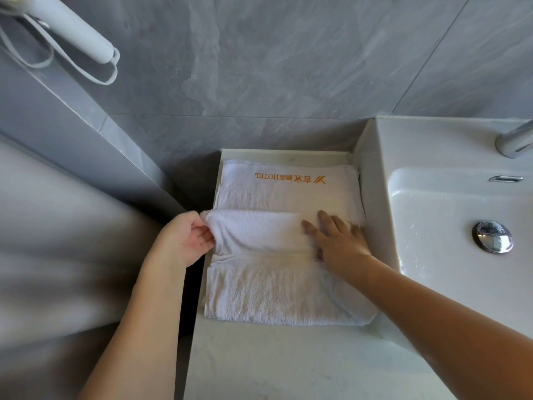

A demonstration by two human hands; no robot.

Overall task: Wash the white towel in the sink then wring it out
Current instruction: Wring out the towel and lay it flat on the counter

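Observation:
A white towel [277,290] with orange hotel lettering lies folded on the white counter [259,365], left of the sink [450,215]. A fold of it is raised across the middle. My left hand [184,241] pinches the left end of that raised fold. On the right part of the fold my right hand [337,241] rests flat, fingers spread and pressing down. The sink basin is white with a chrome drain plug [493,236]; I see no water running.
A chrome faucet [513,142] juts in at the right edge above the basin. Grey tiled wall [288,67] stands behind the counter. A white hair dryer [72,30] with a looped cord hangs at upper left. A pale curved surface fills the left side.

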